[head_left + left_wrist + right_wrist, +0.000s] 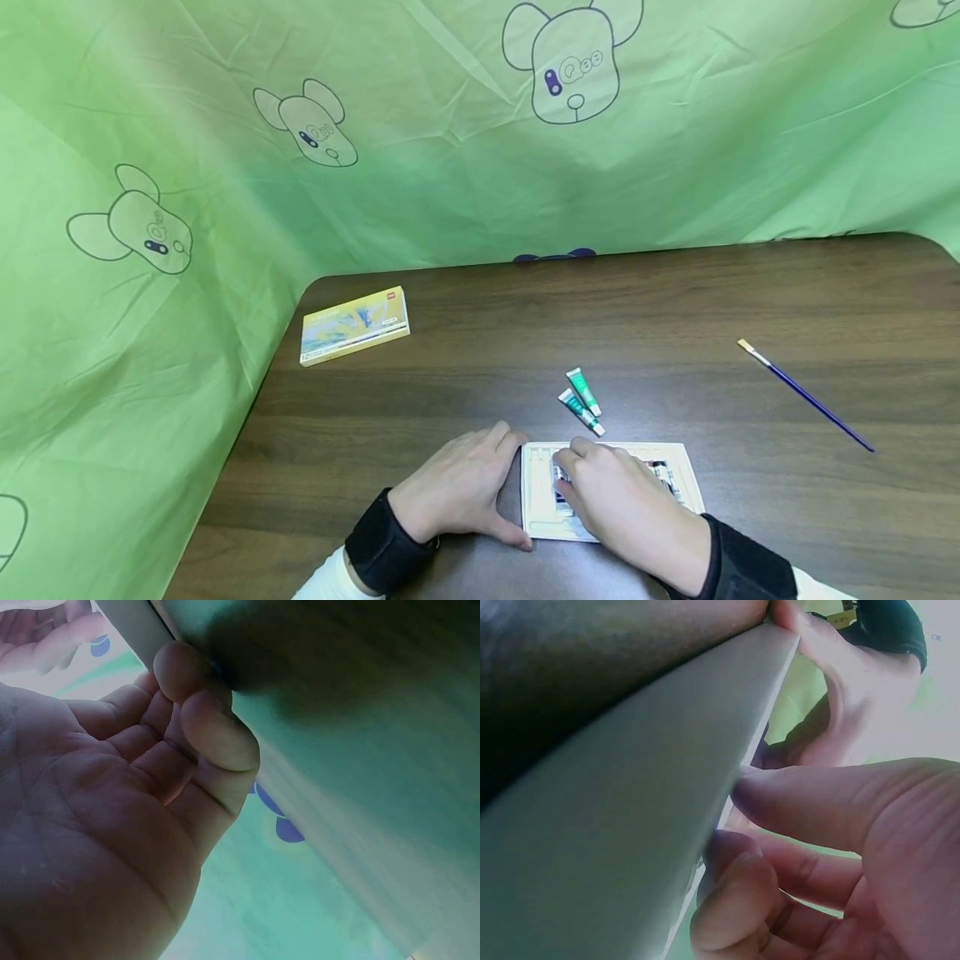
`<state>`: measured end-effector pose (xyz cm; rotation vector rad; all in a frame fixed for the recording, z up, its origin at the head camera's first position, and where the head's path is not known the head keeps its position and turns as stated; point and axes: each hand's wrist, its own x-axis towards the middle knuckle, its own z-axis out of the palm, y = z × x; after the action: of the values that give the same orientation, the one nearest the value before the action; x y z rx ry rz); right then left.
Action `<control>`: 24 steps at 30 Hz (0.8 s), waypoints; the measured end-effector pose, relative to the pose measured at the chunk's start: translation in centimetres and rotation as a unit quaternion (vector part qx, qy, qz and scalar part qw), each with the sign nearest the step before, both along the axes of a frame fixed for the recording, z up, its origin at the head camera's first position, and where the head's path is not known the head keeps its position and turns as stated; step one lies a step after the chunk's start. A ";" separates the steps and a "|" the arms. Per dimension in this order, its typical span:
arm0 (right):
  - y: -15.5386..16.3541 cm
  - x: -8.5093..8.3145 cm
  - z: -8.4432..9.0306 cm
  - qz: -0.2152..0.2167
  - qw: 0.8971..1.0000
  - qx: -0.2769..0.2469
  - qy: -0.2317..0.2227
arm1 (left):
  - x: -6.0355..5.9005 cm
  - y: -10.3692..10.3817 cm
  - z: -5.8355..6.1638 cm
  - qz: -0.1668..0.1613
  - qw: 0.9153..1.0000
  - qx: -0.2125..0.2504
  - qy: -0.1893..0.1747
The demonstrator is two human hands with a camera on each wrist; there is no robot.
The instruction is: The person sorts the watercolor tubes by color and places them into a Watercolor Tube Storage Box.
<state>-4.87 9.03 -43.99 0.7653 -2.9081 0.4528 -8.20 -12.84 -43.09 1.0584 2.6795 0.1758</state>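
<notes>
Head view:
Table: dark wood (675,308), green cloth w/ cartoon bear heads (450,167) hung behind & along left side.
White tray: (536,500) near front edge, centre; shallow plastic insert w/ slots, dark paint tubes in it, mostly covered by right hand.
Left hand: (465,487) flat on table at tray's left edge, fingers relaxed & roughly straight, thumb along tray's near-left corner, touching it. Not curled round anything. Black wrist strap.
Right hand: (622,504) lies over tray, fingers bent down into slots at a dark tube (561,483); looks like fingertips pinch it, contact partly hidden. Black wrist strap too.
Green tubes: two (582,400), just behind tray, side by side, nearly touching, white caps toward tray.
Yellow box: (354,325) flat, far left of table, well apart from hands.
Brush: blue handle, pale bristles (806,396), right side, lying diagonal, well apart from tray.

Left wrist view:
Left hand: palm (97,825) close to cam, fingers (217,739) loosely bent, tips against pale tray edge (131,626). Nothing enclosed in hand. Rest blurred; greenish surface fills right side.

Right wrist view:
Tray: underside/edge (652,825) fills left part, very close, blurred.
Right hand: thumb (817,802) & a finger (735,900) at tray edge, bent toward each other. Tube itself not visible here.
Left hand: (840,690) seen beyond, at tray's far corner, touching it.
</notes>
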 end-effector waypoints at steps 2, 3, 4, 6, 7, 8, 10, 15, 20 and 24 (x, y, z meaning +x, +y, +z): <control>0.0 0.0 0.0 0.003 1.000 0.000 0.003 | 0.0 0.0 0.0 0.001 1.000 -0.002 -0.003; 0.1 0.0 0.1 0.005 1.000 -0.001 0.004 | 0.0 0.0 0.0 0.001 1.000 -0.002 -0.005; 0.1 0.0 0.1 0.006 1.000 -0.002 0.004 | 0.0 0.0 0.0 0.002 1.000 -0.003 -0.006; 0.2 0.0 0.1 0.009 1.000 -0.004 0.003 | 0.0 0.0 -0.1 0.001 1.000 -0.004 -0.004; 0.2 -0.1 0.1 0.011 1.000 -0.004 0.002 | 0.0 0.0 -0.1 0.000 1.000 -0.004 -0.003; 0.3 -0.1 0.1 0.013 1.000 -0.005 0.001 | 0.1 0.0 -0.1 0.000 1.000 -0.004 -0.001; 0.3 -0.1 0.2 0.018 1.000 -0.006 -0.002 | 0.1 0.0 -0.1 0.000 1.000 -0.004 0.001; 0.6 -0.3 0.5 0.025 1.000 -0.006 -0.008 | 0.1 0.0 -0.2 0.001 1.000 -0.003 0.003; 1.1 -0.9 1.0 0.027 0.999 -0.021 -0.022 | 0.1 0.0 -0.2 0.000 1.000 -0.001 0.000; 2.0 -1.9 2.0 0.012 0.998 -0.032 -0.044 | 0.0 0.0 -0.1 0.001 1.000 -0.003 -0.005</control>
<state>-6.82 11.07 -41.99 0.7922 -2.9515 0.5931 -8.22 -12.79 -43.15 1.0498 2.6708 0.1716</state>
